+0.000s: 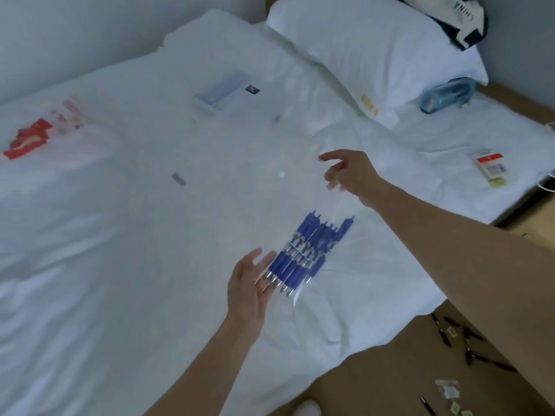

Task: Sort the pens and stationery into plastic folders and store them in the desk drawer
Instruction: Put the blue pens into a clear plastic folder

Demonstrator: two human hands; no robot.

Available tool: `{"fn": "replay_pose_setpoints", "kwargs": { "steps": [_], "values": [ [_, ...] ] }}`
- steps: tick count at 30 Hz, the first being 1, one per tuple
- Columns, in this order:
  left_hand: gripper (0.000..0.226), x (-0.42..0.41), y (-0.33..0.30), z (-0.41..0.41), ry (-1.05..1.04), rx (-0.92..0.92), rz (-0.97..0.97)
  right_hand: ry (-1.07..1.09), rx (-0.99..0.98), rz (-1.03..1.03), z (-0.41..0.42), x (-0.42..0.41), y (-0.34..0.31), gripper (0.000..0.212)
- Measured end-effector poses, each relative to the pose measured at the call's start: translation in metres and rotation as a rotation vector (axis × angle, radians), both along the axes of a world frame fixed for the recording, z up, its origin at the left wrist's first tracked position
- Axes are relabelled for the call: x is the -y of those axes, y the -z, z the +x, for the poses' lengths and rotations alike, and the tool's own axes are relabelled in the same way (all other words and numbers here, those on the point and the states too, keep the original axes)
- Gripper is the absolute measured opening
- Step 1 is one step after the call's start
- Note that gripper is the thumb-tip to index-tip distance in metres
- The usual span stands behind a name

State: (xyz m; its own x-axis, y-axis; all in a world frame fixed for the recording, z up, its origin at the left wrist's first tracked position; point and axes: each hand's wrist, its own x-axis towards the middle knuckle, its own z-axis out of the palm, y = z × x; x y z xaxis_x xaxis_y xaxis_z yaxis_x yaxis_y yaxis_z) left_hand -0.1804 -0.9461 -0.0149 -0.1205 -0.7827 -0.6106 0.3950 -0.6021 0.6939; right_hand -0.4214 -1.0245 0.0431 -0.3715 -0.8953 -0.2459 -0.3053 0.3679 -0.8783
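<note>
White bed [135, 235]: blue pens [303, 253] in a clear folder, mid-bed. I read it as bagging done. Left hand [249, 286] flat against it, right hand [348, 174] loose, empty. Next, I'd grip it for the drawer.

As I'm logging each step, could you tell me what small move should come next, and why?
Probably grip the clear plastic sleeve of blue pens: the open left hand touches its tip end, while the open right hand hovers beyond its far end, holding nothing.

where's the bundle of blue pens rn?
Head view, lower centre-right: the clear-wrapped bundle of blue pens lies on the white bed sheet, beside the left hand.
</note>
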Motion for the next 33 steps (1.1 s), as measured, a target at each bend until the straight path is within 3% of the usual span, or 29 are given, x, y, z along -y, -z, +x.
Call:
{"fn": "replay_pose_setpoints", "kwargs": {
  "steps": [8, 12, 15, 20, 26, 33],
  "values": [
    [0.024, -0.024, 0.032, -0.057, -0.086, -0.187, 0.215, -0.082, -0.197, 0.038, 0.001, 0.045, 0.02, 0.031],
    [0.024, -0.031, 0.042, -0.071, -0.078, -0.161, 0.271, -0.188, -0.189, 0.162, -0.018, 0.031, 0.04, 0.036],
    [0.027, -0.032, 0.044, -0.067, 0.011, -0.12, 0.275, -0.085, -0.221, 0.127, -0.031, 0.003, 0.048, 0.04],
    [0.017, -0.021, 0.045, -0.039, 0.059, -0.036, 0.238, 0.307, -0.011, 0.119, -0.038, -0.066, 0.069, 0.039],
    [0.004, 0.041, 0.052, 0.023, -0.12, 0.06, 0.059, 0.44, 0.149, 0.209, -0.013, -0.114, 0.092, 0.037],
    [0.036, 0.088, 0.044, 0.067, -0.236, 0.211, -0.078, 0.488, 0.351, 0.222, 0.009, -0.117, 0.103, 0.027]
  ]
}}
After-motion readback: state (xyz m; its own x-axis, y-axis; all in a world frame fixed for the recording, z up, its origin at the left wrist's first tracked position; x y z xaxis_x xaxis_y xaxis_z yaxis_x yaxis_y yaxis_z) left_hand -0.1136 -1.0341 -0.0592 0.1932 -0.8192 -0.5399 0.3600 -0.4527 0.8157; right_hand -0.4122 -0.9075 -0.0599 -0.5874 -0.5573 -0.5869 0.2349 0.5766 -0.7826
